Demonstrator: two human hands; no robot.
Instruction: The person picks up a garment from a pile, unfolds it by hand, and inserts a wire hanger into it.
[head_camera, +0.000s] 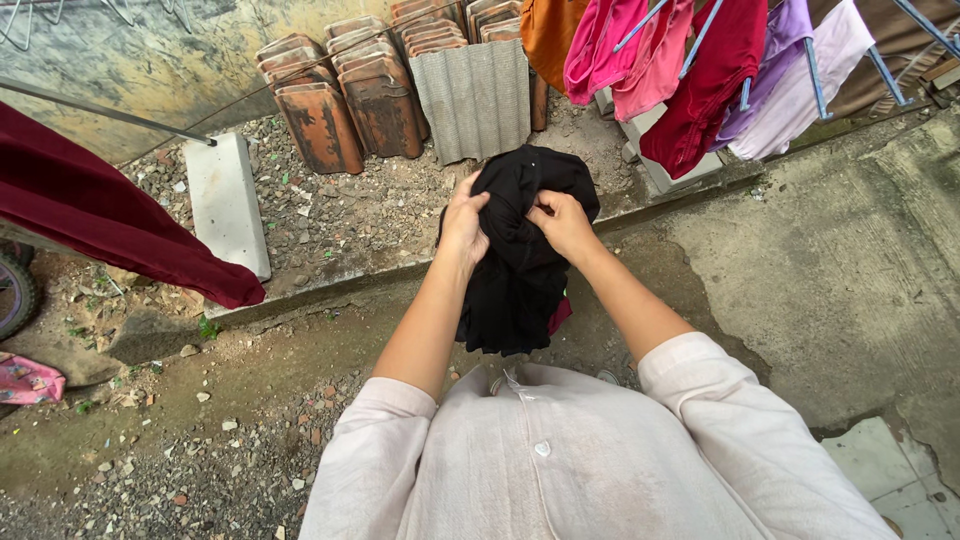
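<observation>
Both hands grip a black cloth in a yard

Nearest to the camera is the pale shirt (560, 460) of the person, with a small white button in the middle of the chest. Two bare forearms go out from its sleeves and come together in front of the body.

The left hand (463, 225) grasps the black cloth (520, 250) on its left side, and its fingers (478, 200) are clenched into the fabric. The right hand (563, 222) grasps the same cloth on the right side, with the fingers pressed into a fold near the top. The cloth is bunched up between the two hands, and its lower part hangs down freely in front of the chest, above the ground. A small piece of dark red fabric shows at its lower right edge.

Below the hands lies the concrete ground (850, 270), and a strip of gravel (350, 200) begins just behind a low curb. A grey concrete slab (225, 200) lies on the gravel at the left. A dark red cloth (100, 215) hangs from a metal rod on the left side.

Farther away, clay roof tiles (350, 100) lean in rows against the wall, beside a grey corrugated sheet (472, 95). At the upper right, orange, pink, red and lilac clothes (700, 70) hang on a blue drying rack (815, 75).
</observation>
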